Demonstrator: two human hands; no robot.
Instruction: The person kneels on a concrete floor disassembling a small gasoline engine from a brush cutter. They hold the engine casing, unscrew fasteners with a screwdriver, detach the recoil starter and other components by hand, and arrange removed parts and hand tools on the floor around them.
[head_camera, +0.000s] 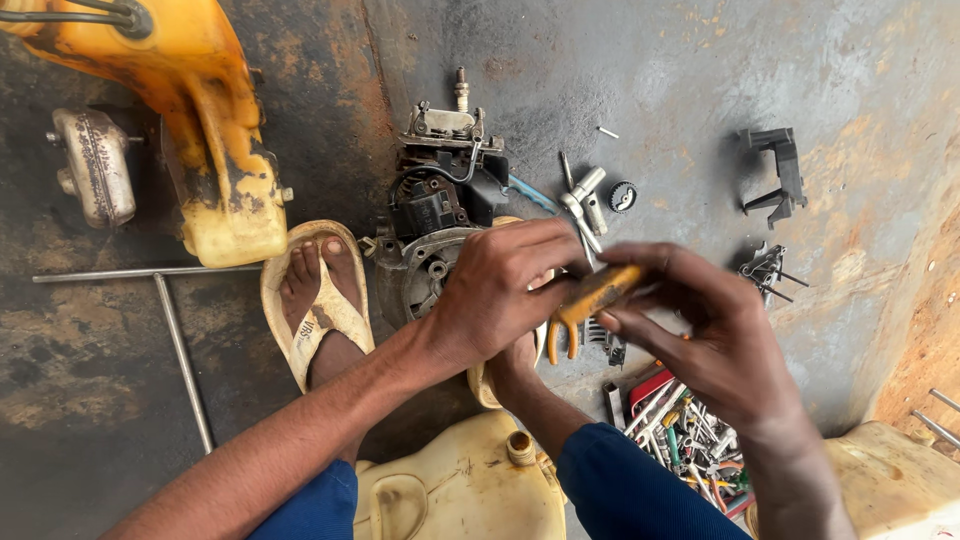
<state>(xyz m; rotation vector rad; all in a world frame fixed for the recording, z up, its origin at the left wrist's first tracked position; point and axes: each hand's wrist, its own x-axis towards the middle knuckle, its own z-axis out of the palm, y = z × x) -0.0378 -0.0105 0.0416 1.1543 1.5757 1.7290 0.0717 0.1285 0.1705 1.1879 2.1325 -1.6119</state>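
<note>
My left hand (505, 290) and my right hand (700, 335) meet over an orange-handled pair of pliers (590, 300); both hands grip it, the right around the upper handle, the left on the other end. Its curved orange handle tips stick out below between the hands. Just behind them a small greasy engine (440, 215) with a spark plug on top stands on the stained concrete floor. My left foot in a tan sandal (318, 300) rests beside the engine.
A yellow fuel tank (205, 130) and a metal muffler (95, 165) lie at far left, a T-shaped rod (165, 300) below. Sockets and bolts (590, 200), a black bracket (780, 175), an open toolbox of small tools (690, 430), and cream plastic jugs (460, 490) are nearby.
</note>
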